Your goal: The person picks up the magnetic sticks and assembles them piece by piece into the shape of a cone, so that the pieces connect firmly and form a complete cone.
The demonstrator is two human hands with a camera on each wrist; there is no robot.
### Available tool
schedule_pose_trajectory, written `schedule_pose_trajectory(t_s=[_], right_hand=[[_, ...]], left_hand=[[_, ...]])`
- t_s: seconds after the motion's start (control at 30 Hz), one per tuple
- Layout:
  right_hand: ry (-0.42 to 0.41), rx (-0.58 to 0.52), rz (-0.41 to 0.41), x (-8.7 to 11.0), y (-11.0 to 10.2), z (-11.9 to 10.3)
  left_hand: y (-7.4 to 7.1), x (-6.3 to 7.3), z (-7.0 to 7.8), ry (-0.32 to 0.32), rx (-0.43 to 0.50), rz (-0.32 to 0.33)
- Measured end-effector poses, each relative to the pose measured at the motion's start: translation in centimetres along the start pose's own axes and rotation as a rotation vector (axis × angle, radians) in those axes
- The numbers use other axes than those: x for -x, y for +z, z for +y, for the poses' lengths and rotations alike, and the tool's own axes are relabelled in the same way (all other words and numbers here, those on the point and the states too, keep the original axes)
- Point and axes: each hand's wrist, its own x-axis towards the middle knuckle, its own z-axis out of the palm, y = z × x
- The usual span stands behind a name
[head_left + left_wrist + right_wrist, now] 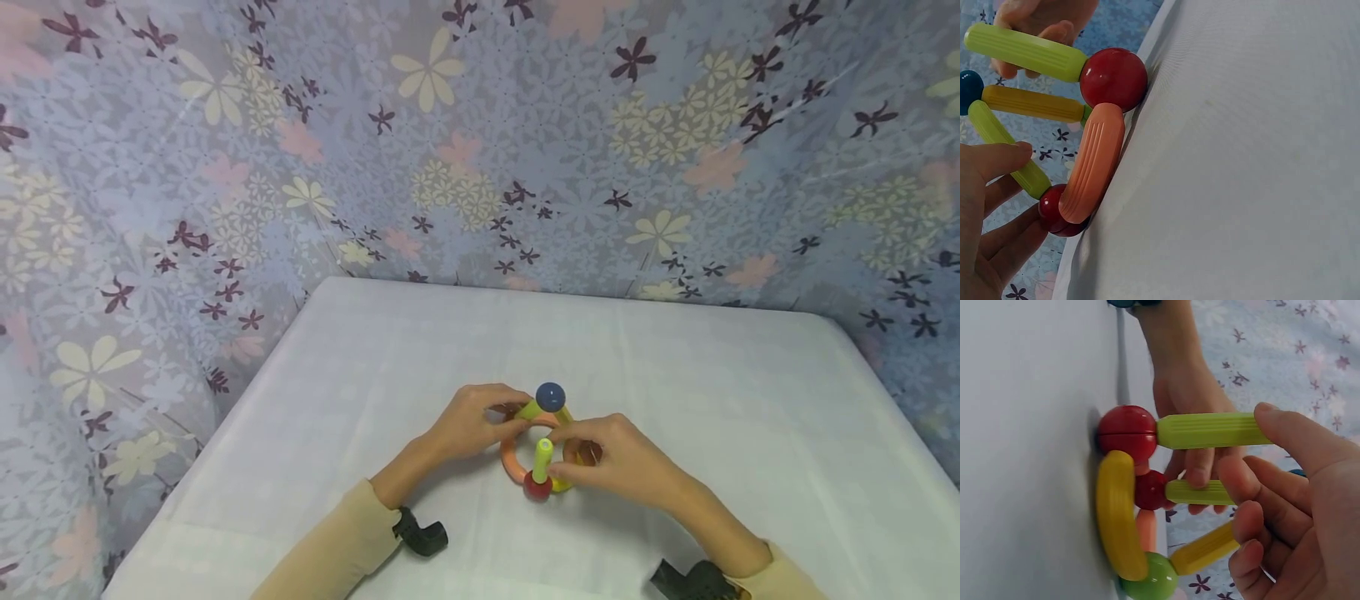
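Observation:
In the head view a magnetic building toy stands on the white table, a ring of curved orange rods [1094, 165] and yellow rods [1116, 515] joined by balls. Sticks rise from it to a blue ball [551, 397]. My left hand [477, 421] pinches a green stick [1000, 134] above a red ball [1054, 209]. My right hand [618, 460] is by the front green stick [1210, 430], which stands upright on a red ball [1127, 432]. Its thumb is at the stick's end, and the other fingers curve loosely, apart from the stick.
A white-covered table [390, 358] lies under the toy. Floral cloth [465, 150] hangs behind it and to the sides. A green ball [1150, 578] and a yellow stick [1035, 103] are part of the toy. Black wrist mounts [422, 533] sit at the sleeves.

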Motion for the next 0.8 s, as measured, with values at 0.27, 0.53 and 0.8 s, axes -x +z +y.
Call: schedule_pose_trajectory(t_s=[0.27, 0.53, 0.8], right_hand=[[-0.029, -0.031, 0.010, -0.1, 1.2, 0.6], [0.042, -0.028, 0.033, -0.1, 1.5, 0.4], [0.108, -0.013, 0.073, -0.1, 1.5, 0.5]], left_hand=[[0.0, 0.0, 0.1, -0.007, 0.006, -0.005], [0.1, 0.0, 0.2, -0.016, 0.007, -0.008], [0.0, 0.0, 0.2, -0.019, 0.023, -0.003]])
